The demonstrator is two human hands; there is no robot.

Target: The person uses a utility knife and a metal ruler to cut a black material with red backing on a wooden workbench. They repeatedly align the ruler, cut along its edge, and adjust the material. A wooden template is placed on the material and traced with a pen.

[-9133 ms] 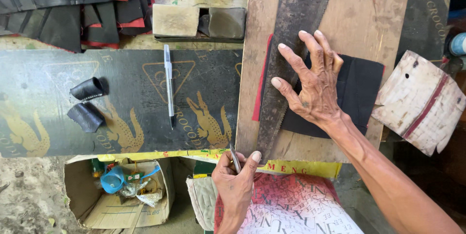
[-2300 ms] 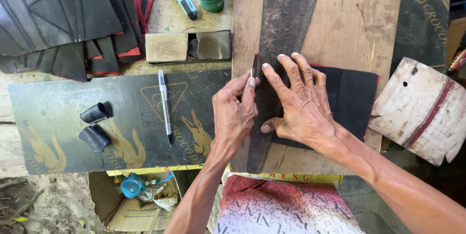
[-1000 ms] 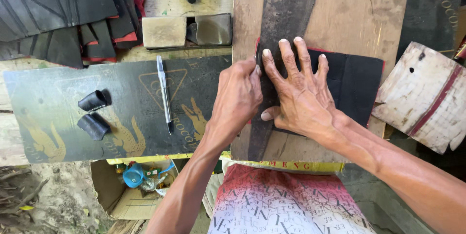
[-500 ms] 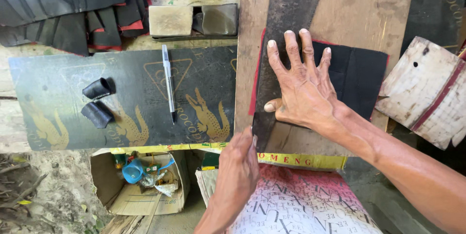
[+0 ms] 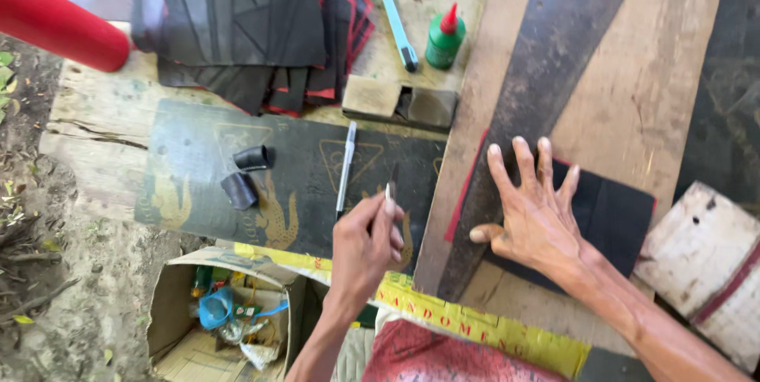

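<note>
I see the dark metal straightedge [image 5: 546, 89] lying slanted on the wooden board [image 5: 673, 73] across the black sheet [image 5: 613, 216], near the bench's right edge. My right hand [image 5: 538, 216] presses it, fingers spread wide. My left hand [image 5: 366, 243] is pinched around a small blade [image 5: 393, 184], over the dark cutting mat [image 5: 198, 184] beside the pen [image 5: 346, 168]. Risk, I'd say: if that pressure eases, the straightedge could skate and spoil the cut, or bring fingertips near the blade.

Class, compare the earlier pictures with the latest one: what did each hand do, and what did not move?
The left hand drew the blade back from the ruler towards the body, keeping hold of it. The right hand stayed spread on the ruler and dark sheet. The pen kept its place.
</note>
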